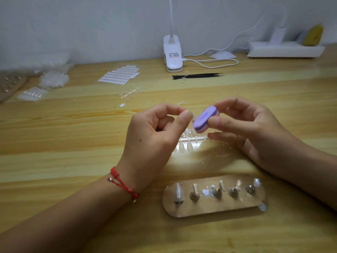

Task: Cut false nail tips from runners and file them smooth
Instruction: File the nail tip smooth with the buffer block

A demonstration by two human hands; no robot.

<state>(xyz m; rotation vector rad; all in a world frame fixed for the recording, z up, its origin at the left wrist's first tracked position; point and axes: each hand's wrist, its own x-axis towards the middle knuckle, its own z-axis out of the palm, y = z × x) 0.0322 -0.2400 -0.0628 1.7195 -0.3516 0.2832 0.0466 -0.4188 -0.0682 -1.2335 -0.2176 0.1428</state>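
The person's right hand (251,130) is pinching a small oval purple-and-pink foam buffing block (206,119), thumb on the near side and fingertips over the top, with the other fingers loosely curled below. The left hand (156,136) has thumb and forefinger tips pressed together just beside the block's left end, and the rest of its fingers are curled in toward the palm. If there's a nail tip in that pinch, it's too small and see-through to make out, so honestly can't tell. There's a red string bracelet (124,185) on the left wrist. Both hands hover over a pale wooden table (73,161) that runs up to a plain white wall (91,24). At the back there's a white clip-on lamp (172,53) with a looping white cable (218,63), and a pair of black tweezers (197,76) lies just in front of it. A white power strip (284,49) sits far right, a sheet of small oval adhesive tabs (120,73) is back left, and some clear bags of nail tips (52,79) are further left. Right under the hands, a clear plastic runner of pointed false nail tips (189,144) lies flat on the table, tips attached in a row and looking glossy and translucent. Closest to the person is a clear oval acrylic stand (182,210) with five pegs, and the leftmost peg holds one clear pointed tip (178,193).
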